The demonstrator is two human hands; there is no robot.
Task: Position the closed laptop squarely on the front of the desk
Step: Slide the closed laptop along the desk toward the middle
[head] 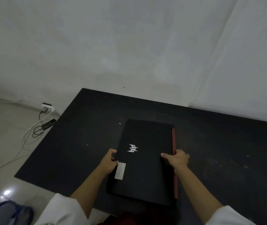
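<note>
A closed black laptop (145,164) with a silver logo, a white sticker and a red strip along its right edge lies on the black desk (219,151). Its long side runs away from me and its near end reaches the desk's front edge. My left hand (110,161) grips the laptop's left edge, just above the sticker. My right hand (177,159) grips the right edge over the red strip, thumb on the lid.
White walls stand close behind and to the right of the desk. On the tiled floor to the left are a wall socket (47,107) with plugs, a power brick (49,124) and looped cables. A blue object (7,213) sits at the lower left.
</note>
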